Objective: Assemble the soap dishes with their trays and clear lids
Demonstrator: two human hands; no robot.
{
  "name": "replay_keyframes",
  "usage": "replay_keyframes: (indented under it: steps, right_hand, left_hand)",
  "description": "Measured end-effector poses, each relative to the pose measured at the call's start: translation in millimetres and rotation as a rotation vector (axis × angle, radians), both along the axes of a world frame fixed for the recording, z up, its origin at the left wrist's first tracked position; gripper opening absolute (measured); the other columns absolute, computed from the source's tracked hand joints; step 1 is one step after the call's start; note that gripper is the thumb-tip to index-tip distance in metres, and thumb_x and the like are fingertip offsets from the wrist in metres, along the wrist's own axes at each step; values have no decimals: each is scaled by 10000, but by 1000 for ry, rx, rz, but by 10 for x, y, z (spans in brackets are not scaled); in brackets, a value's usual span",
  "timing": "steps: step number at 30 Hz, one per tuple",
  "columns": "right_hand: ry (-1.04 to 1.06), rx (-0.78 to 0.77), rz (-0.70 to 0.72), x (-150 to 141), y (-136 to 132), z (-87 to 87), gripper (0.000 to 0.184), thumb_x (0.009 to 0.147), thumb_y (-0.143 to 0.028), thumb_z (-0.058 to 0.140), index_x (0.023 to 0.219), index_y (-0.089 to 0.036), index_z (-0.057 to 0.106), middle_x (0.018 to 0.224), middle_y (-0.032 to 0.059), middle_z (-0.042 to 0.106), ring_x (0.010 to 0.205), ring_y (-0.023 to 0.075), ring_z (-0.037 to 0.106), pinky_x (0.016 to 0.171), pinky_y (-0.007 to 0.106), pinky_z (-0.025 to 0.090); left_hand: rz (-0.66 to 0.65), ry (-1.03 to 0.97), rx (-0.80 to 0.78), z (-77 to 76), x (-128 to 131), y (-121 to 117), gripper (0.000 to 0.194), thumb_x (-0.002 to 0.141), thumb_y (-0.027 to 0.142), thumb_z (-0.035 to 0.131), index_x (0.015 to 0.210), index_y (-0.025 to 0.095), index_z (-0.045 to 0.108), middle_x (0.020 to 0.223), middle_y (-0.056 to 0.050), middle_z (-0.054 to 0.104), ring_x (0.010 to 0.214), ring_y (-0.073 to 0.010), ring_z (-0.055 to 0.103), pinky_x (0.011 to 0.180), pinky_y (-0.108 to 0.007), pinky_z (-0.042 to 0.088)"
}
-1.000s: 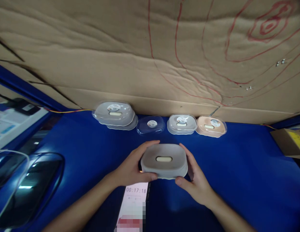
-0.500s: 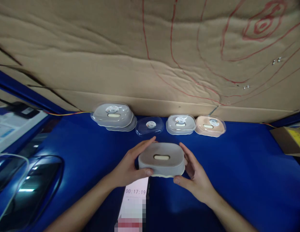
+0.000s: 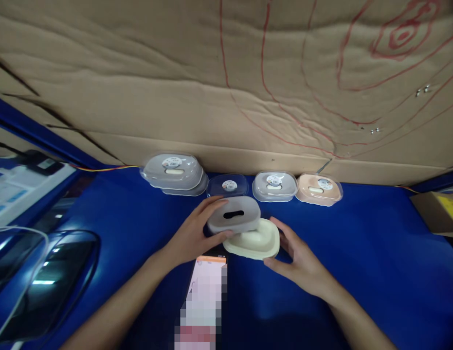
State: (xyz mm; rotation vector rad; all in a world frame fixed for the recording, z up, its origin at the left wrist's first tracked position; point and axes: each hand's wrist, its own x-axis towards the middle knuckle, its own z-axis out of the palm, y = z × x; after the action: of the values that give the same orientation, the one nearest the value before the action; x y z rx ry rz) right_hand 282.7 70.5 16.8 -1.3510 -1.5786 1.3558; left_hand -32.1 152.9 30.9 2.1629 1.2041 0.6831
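Note:
My left hand (image 3: 195, 228) grips a rounded grey plastic cover (image 3: 244, 206) by its left end, fingers above and thumb along the near side. A dark slot runs through the middle of its top. Below and to the right of it is a shallow cream tray (image 3: 268, 243) with rounded corners, held at its right end between the fingers and thumb of my right hand (image 3: 294, 260). The cover is tilted and overlaps the tray's far left part, hiding it. Whether the two pieces still touch I cannot tell.
Along the cardboard wall (image 3: 175, 107) stand stacked grey boxes with a clear lid (image 3: 171, 177), a loose clear lid (image 3: 235, 183), a grey lidded box (image 3: 275, 192) and a peach one (image 3: 317, 194). A phone (image 3: 208, 282) lies in front; cables (image 3: 93, 253) are at left, a carton (image 3: 438, 209) at right.
The grey cover has come off the cream tray. My left hand has moved it up and left, while my right hand stays about in place with the tray.

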Motion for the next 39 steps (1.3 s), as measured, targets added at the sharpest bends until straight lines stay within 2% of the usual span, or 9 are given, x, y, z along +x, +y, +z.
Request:
replay_keyframes:
  steps: [5, 9, 12, 18, 22, 29, 31, 34, 39]
  right_hand:
    - [-318, 155, 166, 251, 50, 121, 866, 965, -397, 765, 1690, -389, 290, 1748, 107, 391, 1606, 357, 392, 1278, 689, 361]
    - [-465, 258, 209, 318, 80, 96, 848, 1023, -286, 650, 1721, -408, 183, 1782, 90, 322, 1649, 342, 304, 1285, 694, 348]
    - [-516, 309, 204, 318, 91, 58, 820, 1054, -218, 556, 1727, -418, 134, 1800, 75, 278, 1662, 319, 272, 1294, 678, 343]
    - [-617, 313, 242, 221, 88, 87, 821, 1025, -463, 677, 1708, -409, 225, 1784, 77, 321, 1641, 351, 316, 1284, 642, 361]
    - [-641, 331, 248, 185, 79, 99, 676, 1045, -508, 637, 1650, -382, 364, 1727, 87, 426, 1596, 344, 396, 1268, 628, 375]
    - [-590, 321, 311, 309, 47, 161, 814, 1022, -506, 682, 1701, -409, 243, 1761, 77, 375, 1620, 332, 366, 1270, 617, 389]
    - [-580, 352, 284, 302, 93, 201, 795, 1030, -533, 663, 1698, -406, 251, 1771, 82, 353, 1624, 334, 359, 1266, 618, 394]
    - [-615, 466, 109, 279, 277, 237, 661, 1097, -475, 540, 1694, -380, 271, 1764, 81, 368, 1628, 308, 355, 1281, 599, 376]
    - [-881, 707, -21, 238, 687, 152, 633, 1107, -350, 481, 1702, -289, 275, 1719, 133, 432, 1598, 337, 391, 1291, 628, 306]
  left_hand:
    - [45, 237, 164, -102, 37, -27, 654, 962, 560, 720, 1537, 323, 516, 1652, -135, 502, 1483, -419, 510, 1187, -623, 418]
    - [73, 274, 218, -134, 63, -54, 699, 987, 546, 697, 1596, 322, 438, 1703, -149, 439, 1480, -426, 507, 1148, -607, 444]
    - [81, 259, 241, -123, 65, -58, 672, 983, 546, 699, 1572, 320, 465, 1634, -145, 519, 1432, -406, 558, 1121, -574, 479]
    - [170, 286, 284, -104, 126, -115, 704, 933, 569, 760, 1488, 221, 502, 1459, -180, 612, 1336, -403, 618, 1062, -568, 534]
    - [188, 297, 274, -102, 167, -150, 729, 927, 562, 771, 1501, 224, 474, 1465, -178, 609, 1308, -402, 635, 1035, -561, 550]
    - [174, 375, 229, -105, 170, -141, 809, 913, 632, 764, 1547, 232, 459, 1508, -191, 581, 1328, -434, 619, 1024, -583, 541]
    - [179, 397, 214, -101, 166, -138, 868, 891, 681, 762, 1565, 229, 453, 1512, -202, 575, 1323, -449, 616, 1011, -595, 540]
    - [177, 385, 216, -94, 169, -140, 883, 893, 712, 738, 1572, 221, 458, 1513, -205, 576, 1346, -456, 598, 1026, -610, 528]
    - [187, 333, 287, -74, 188, -158, 762, 946, 638, 717, 1544, 220, 495, 1511, -199, 581, 1379, -437, 579, 1071, -601, 505]
